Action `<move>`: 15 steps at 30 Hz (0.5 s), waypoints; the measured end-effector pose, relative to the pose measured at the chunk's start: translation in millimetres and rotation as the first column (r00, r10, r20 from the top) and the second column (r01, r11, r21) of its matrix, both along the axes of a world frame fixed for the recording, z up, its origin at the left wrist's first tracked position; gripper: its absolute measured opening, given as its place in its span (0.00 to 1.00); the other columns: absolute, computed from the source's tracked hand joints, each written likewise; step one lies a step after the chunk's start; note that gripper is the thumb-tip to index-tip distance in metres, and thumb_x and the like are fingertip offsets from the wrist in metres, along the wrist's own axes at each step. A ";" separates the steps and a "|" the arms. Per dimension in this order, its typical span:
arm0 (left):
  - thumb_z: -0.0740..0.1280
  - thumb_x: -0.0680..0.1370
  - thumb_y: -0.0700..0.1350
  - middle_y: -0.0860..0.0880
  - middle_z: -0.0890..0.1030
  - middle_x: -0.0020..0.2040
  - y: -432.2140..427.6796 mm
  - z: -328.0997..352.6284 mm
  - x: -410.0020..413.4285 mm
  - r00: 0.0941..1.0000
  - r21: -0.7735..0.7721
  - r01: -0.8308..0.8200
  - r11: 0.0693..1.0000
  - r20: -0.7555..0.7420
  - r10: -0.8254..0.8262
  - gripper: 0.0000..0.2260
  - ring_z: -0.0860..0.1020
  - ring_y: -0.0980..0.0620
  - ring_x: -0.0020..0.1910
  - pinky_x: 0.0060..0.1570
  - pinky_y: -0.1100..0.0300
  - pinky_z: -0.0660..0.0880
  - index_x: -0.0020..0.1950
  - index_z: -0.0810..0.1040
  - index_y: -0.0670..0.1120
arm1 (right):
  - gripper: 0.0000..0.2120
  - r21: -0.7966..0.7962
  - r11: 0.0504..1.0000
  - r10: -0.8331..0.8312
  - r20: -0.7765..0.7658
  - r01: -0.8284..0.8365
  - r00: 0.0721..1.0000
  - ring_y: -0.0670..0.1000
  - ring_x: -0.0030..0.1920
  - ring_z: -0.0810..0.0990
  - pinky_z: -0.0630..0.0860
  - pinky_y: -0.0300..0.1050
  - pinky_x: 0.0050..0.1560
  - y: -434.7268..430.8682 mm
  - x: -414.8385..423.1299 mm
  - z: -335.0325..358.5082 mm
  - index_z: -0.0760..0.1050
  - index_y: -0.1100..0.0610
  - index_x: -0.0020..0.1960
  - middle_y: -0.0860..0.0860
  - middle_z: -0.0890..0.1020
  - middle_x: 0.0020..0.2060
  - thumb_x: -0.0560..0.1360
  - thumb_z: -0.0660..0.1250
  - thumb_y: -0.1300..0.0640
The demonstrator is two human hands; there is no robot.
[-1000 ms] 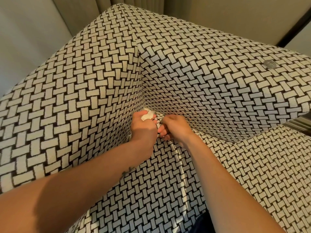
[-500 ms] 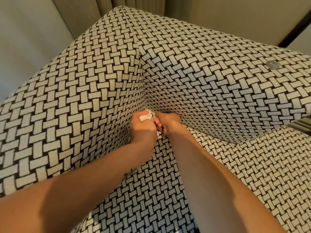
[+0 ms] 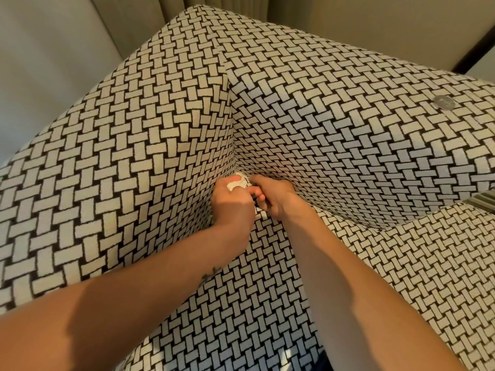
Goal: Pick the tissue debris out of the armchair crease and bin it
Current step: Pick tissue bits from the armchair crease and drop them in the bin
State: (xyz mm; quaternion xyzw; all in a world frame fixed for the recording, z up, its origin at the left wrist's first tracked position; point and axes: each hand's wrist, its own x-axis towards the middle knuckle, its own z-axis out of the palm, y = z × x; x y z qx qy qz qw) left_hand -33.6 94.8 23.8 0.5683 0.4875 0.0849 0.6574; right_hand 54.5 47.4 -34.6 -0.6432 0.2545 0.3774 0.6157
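The tissue debris (image 3: 236,184) is a small white crumpled wad at the inside corner of the armchair (image 3: 348,129), where the upright armchair crease (image 3: 233,140) runs down to meet the seat cushion (image 3: 267,277). It shows no clear long axis and pokes up out of the top of your left grip (image 3: 232,207) toward that corner. Your left grip is clenched round the wad, thumb over it. Your right grip (image 3: 274,198) touches the left one, fingers curled with their tips at the crease just beside the wad; whether they pinch any tissue cannot be told. Both your forearms reach in over the seat cushion. The fabric is a black-and-cream basket weave. A small round grey disc (image 3: 443,102) lies on the chair's top edge, well apart from both grips.
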 end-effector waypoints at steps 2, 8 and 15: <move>0.53 0.80 0.31 0.46 0.83 0.42 -0.8 3.0 -0.2 1.000 -0.006 -0.003 1.000 0.017 0.003 0.18 0.79 0.56 0.37 0.29 0.71 0.74 0.62 0.74 0.46 | 0.11 -0.035 0.998 0.046 -0.005 -0.046 0.999 0.43 0.17 0.65 0.63 0.32 0.17 1.3 0.8 3.8 0.75 0.61 0.39 0.50 0.78 0.21 0.77 0.72 0.57; 0.53 0.80 0.31 0.51 0.80 0.41 -2.0 6.3 -1.4 1.000 -0.006 -0.005 1.000 0.017 0.005 0.17 0.79 0.56 0.39 0.35 0.67 0.77 0.58 0.75 0.47 | 0.18 -0.100 0.995 -0.027 -0.006 0.026 1.000 0.43 0.15 0.64 0.61 0.32 0.16 15.2 1.7 -7.7 0.73 0.58 0.30 0.48 0.73 0.19 0.78 0.71 0.59; 0.54 0.77 0.32 0.44 0.81 0.52 -3.0 6.9 -3.8 1.000 0.016 0.021 1.000 0.013 -0.022 0.19 0.81 0.48 0.51 0.46 0.57 0.79 0.60 0.77 0.47 | 0.15 -0.095 0.988 -0.115 0.069 0.122 0.991 0.45 0.17 0.66 0.62 0.33 0.18 13.7 -2.6 -10.7 0.74 0.60 0.30 0.50 0.75 0.21 0.75 0.71 0.63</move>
